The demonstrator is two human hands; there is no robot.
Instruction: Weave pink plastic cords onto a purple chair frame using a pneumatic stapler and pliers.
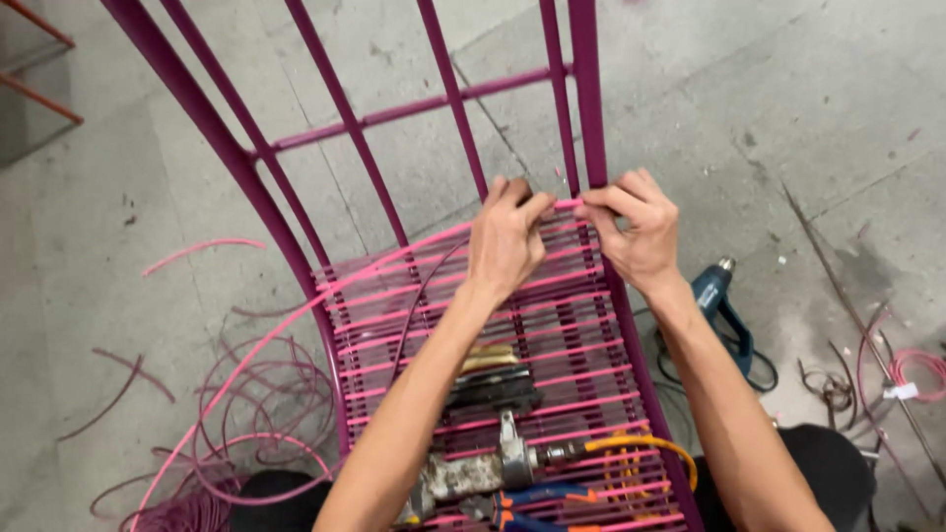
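Note:
A magenta metal chair frame [589,108] lies under me, its seat partly woven with pink and purple plastic cord [567,325]. My left hand [505,238] pinches a pink cord [296,320] at the top row of the weave. My right hand [636,232] grips the same cord where it meets the frame's right bar. The cord trails off left and down to the floor.
On the woven seat lie a worn pneumatic tool [483,471] with an orange hose, pliers [532,498] and a dark tool [493,386]. A blue heat gun [719,296] rests on the concrete floor at right. Loose cord coils [246,433] lie at left, more scraps at right.

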